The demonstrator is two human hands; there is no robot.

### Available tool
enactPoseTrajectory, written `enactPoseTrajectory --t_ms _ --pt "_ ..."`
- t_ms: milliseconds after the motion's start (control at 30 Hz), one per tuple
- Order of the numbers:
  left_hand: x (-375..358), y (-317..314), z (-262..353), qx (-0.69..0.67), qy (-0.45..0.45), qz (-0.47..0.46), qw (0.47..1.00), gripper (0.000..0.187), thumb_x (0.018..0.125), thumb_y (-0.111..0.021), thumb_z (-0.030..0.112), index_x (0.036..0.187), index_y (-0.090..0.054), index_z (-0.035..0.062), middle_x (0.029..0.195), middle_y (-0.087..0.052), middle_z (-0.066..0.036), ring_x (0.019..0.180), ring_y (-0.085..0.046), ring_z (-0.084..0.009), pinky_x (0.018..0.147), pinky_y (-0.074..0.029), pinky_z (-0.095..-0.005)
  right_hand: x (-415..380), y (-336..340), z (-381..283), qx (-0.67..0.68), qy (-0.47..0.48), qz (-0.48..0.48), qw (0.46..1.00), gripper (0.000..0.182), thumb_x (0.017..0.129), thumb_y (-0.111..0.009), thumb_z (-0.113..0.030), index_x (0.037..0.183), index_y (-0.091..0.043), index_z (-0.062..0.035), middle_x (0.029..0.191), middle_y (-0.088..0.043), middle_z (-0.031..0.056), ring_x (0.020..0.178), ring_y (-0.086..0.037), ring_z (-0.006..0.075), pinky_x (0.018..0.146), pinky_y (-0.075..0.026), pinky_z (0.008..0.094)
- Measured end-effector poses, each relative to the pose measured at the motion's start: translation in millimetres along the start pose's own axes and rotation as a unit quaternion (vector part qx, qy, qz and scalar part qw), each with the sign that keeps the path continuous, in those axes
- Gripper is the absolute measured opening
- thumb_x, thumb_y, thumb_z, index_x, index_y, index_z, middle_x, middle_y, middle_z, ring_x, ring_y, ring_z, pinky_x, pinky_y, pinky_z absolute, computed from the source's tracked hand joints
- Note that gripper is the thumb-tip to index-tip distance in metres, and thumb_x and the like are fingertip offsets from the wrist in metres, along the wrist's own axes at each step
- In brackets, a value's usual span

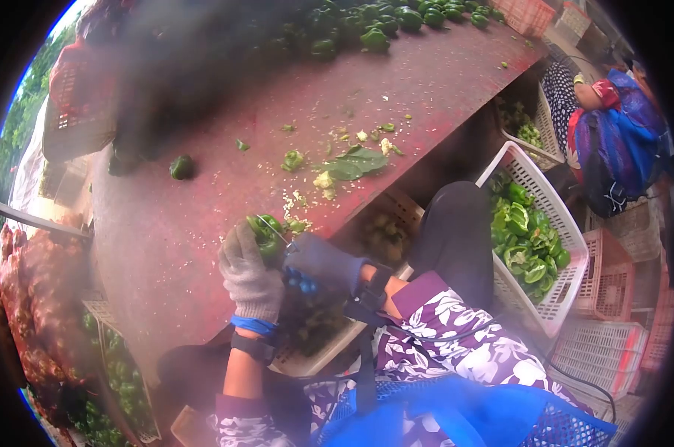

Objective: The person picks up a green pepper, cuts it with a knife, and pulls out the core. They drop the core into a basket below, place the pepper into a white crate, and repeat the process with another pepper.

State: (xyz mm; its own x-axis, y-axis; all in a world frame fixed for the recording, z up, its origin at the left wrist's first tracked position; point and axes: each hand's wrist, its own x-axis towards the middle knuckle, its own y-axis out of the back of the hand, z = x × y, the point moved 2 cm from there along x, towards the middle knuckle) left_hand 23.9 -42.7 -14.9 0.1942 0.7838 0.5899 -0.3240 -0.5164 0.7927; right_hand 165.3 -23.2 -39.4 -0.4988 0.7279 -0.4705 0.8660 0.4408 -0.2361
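Observation:
My left hand [249, 274], in a pale knitted glove, is closed around a green bell pepper [268, 237] over the near edge of the table. My right hand [326, 262], in a blue-grey glove, is closed on a thin metal tool [274, 229]. The tool's narrow shaft lies across the pepper; its exact kind is too small to make out. Scattered seeds [296, 200], pepper scraps [323, 181] and a green leaf [358, 163] lie just beyond my hands. A whole green pepper [181, 167] sits farther left.
Green peppers [411, 18] are heaped along the far side of the red table [456, 82]. A white crate [575, 253] of cut peppers [527, 238] stands to my right. Below my hands is another crate [318, 361]. A person [612, 134] sits at the right; stacked crates [601, 350] stand nearby.

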Motion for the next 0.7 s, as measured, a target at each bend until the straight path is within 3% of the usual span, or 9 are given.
enactPoseTrajectory --t_ms 233,333,467,533,633,667,700 --pt "-2.0 -1.7 -4.3 0.007 -0.023 0.005 1.0 0.074 0.074 -0.077 0.014 0.14 -0.044 0.0053 0.126 -0.053 -0.016 0.109 -0.054 -0.0382 0.092 -0.047 -0.0489 -12.2 -0.5 -8.8 -0.036 0.003 0.001 0.999 0.016 0.086 -0.062 -0.007 0.081 -0.07 0.0062 0.068 -0.067 0.0131 0.047 -0.062 0.0196 0.04 -0.05 0.0323" --pt "-5.8 -4.9 -0.8 0.016 -0.038 0.019 0.999 0.075 0.073 -0.078 0.014 0.14 -0.045 0.0055 0.126 -0.053 -0.016 0.11 -0.054 -0.0375 0.093 -0.046 -0.049 9.3 1.1 11.7 0.013 0.04 -0.027 0.999 0.015 0.084 -0.061 -0.005 0.083 -0.07 0.0069 0.067 -0.067 0.0133 0.05 -0.064 0.0202 0.044 -0.052 0.0333" --pt "-3.0 2.1 -4.6 -0.011 -0.024 -0.012 1.0 0.072 0.073 -0.08 0.015 0.137 -0.049 0.0059 0.123 -0.054 -0.015 0.111 -0.055 -0.0361 0.093 -0.047 -0.0472 9.5 -0.1 11.0 0.021 0.007 -0.032 0.999 0.016 0.083 -0.061 -0.005 0.085 -0.071 0.0074 0.069 -0.068 0.0142 0.054 -0.066 0.0215 0.047 -0.053 0.0337" --pt "-0.2 12.4 -7.7 -0.108 0.006 -0.034 0.994 0.067 0.074 -0.079 0.016 0.134 -0.052 0.0064 0.12 -0.056 -0.015 0.111 -0.055 -0.0357 0.093 -0.047 -0.0464 21.6 -1.1 18.4 0.013 0.005 -0.022 1.0 0.018 0.082 -0.06 -0.005 0.088 -0.07 0.0082 0.071 -0.069 0.0156 0.054 -0.066 0.0236 0.047 -0.053 0.0354" --pt "7.9 21.8 -18.9 -0.244 0.11 -0.086 0.96 0.062 0.074 -0.08 0.018 0.13 -0.056 0.0069 0.115 -0.058 -0.015 0.11 -0.055 -0.0353 0.093 -0.047 -0.0455 33.3 -3.3 21.6 -0.162 0.043 0.06 0.984 0.021 0.081 -0.059 -0.006 0.09 -0.07 0.01 0.073 -0.069 0.019 0.06 -0.069 0.0281 0.053 -0.054 0.0387" --pt "9.7 24.0 -23.1 -0.284 0.155 -0.107 0.94 0.06 0.074 -0.08 0.019 0.129 -0.057 0.007 0.113 -0.058 -0.015 0.109 -0.055 -0.0351 0.092 -0.047 -0.0453 33.2 -4.9 24.4 -0.147 0.035 0.054 0.987 0.023 0.081 -0.059 -0.008 0.09 -0.07 0.0101 0.073 -0.069 0.0205 0.063 -0.07 0.0296 0.056 -0.055 0.0396" --pt "12.0 24.2 -19.5 -0.218 0.17 -0.103 0.956 0.062 0.073 -0.081 0.023 0.128 -0.058 0.0066 0.116 -0.058 -0.015 0.109 -0.058 -0.0338 0.092 -0.049 -0.044 25.9 -8.1 19.3 -0.134 0.025 0.046 0.99 0.024 0.081 -0.059 -0.01 0.09 -0.069 0.0103 0.073 -0.069 0.0219 0.066 -0.071 0.0312 0.059 -0.055 0.0405"
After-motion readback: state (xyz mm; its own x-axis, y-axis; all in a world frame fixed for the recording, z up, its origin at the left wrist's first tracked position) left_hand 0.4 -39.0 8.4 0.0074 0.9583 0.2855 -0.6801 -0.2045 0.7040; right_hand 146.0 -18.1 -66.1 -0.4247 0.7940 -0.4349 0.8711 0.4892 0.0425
